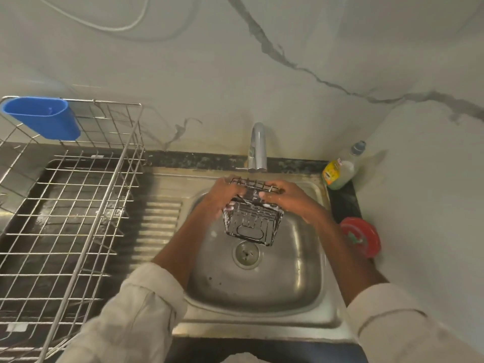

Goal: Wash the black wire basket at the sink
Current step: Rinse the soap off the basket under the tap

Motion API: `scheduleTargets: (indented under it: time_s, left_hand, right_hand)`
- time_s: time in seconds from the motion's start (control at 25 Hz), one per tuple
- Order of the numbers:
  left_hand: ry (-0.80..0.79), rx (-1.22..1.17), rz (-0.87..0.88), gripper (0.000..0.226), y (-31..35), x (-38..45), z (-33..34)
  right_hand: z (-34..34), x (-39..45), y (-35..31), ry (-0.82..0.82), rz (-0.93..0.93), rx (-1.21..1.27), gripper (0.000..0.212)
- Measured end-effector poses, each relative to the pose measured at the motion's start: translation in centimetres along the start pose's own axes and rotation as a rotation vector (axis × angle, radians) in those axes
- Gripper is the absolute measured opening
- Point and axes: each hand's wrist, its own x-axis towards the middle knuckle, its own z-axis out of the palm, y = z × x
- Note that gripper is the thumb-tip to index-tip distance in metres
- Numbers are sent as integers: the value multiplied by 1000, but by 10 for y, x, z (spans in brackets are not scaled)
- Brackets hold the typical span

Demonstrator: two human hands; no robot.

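Head view: under the tap (258,148), both hands grasp the black wire basket (252,218) over the sink (262,284), left hand (222,197) and right hand (285,197) curled round its rim. Soapy wires could slip free.

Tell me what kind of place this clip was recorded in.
Most likely a home kitchen's washing-up corner. A steel sink with a tap sits under a marble-look wall, a wire dish rack stands on the counter beside it, and a bottle of dish soap stands in the corner.
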Motion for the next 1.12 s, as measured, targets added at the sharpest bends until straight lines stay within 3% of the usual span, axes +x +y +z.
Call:
scheduleTargets:
  time_s: [0.16,0.24,0.32,0.44,0.48,0.6,0.72,0.92,1.04,1.12]
  left_hand:
    - [-264,226,106,28,42,12,22]
    - [-336,293,148,52,52,21,29]
    - [-300,276,184,61,54,26,35]
    - [-192,77,260,32,49,17,46]
    - [-153,8,267,35,46,13,49]
    - [-127,-11,172,67,22,-2,52]
    - [-131,58,143,94,-12,-7,50]
    - [53,-138,132,59,-15,-10,36]
    - [70,-305,212,23,-8,-29,27]
    - [-18,-374,196,31,-3,-47,26]
  right_hand:
    - [-20,-10,13,53,157,-15,42]
    - [-20,-14,22,160,189,49,34]
    - [-16,-23,25,287,221,72,42]
    - [-7,-33,28,398,286,89,59]
    - [-4,-35,29,407,300,122,61]
    - [4,-41,22,382,327,191,62]
    - [14,-49,4,395,288,63,60]
    - [42,-54,-11,448,145,-155,74]
    - [49,-59,-13,446,143,-24,60]
    - [55,-61,-11,414,224,198,66]
